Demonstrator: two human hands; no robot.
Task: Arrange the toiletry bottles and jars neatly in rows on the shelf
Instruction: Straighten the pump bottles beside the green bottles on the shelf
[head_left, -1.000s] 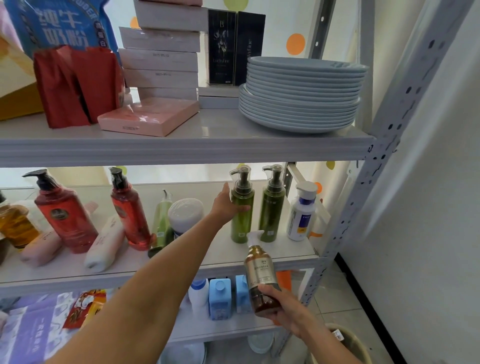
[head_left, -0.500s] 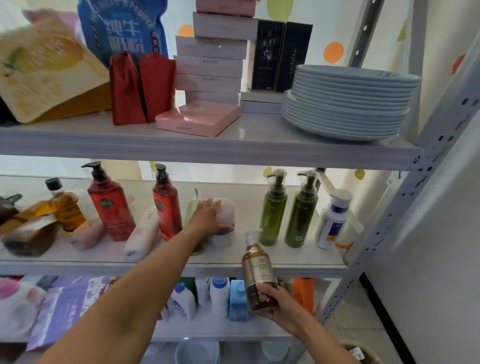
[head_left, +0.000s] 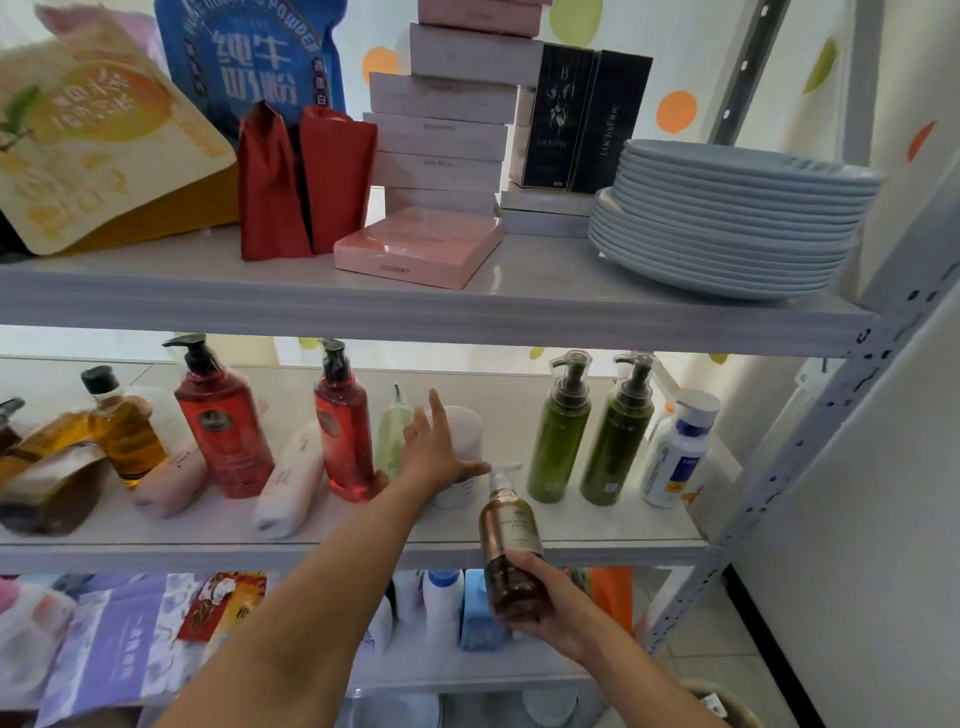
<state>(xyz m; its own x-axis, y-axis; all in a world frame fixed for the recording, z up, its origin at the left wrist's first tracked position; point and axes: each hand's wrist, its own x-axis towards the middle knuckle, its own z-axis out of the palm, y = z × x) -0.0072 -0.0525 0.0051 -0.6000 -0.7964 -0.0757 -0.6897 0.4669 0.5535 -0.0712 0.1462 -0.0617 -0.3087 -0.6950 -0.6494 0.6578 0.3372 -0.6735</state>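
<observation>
My left hand (head_left: 434, 452) reaches into the middle shelf (head_left: 597, 530), fingers spread, palm against a white jar (head_left: 465, 431). My right hand (head_left: 550, 597) grips a brown pump bottle (head_left: 511, 540) upright, just in front of the shelf edge. Two green pump bottles (head_left: 558, 447) (head_left: 615, 452) and a white bottle with a blue band (head_left: 675, 452) stand in a row to the right. To the left stand a pale green bottle (head_left: 392, 431), two red pump bottles (head_left: 345, 431) (head_left: 223, 431) and an amber bottle (head_left: 122, 431). Two pink tubes (head_left: 288, 483) (head_left: 169, 480) lie flat.
The upper shelf carries a stack of blue plates (head_left: 727, 218), boxes (head_left: 441, 130) and red pouches (head_left: 301, 176). On the lower shelf are blue and white bottles (head_left: 441, 603) and packets (head_left: 119, 639). A perforated metal post (head_left: 810, 457) and a white wall close off the right side.
My left hand left the green pump bottle and moved left onto the white jar, then spread its fingers. The view shifted left. The brown bottle stays in my right hand.
</observation>
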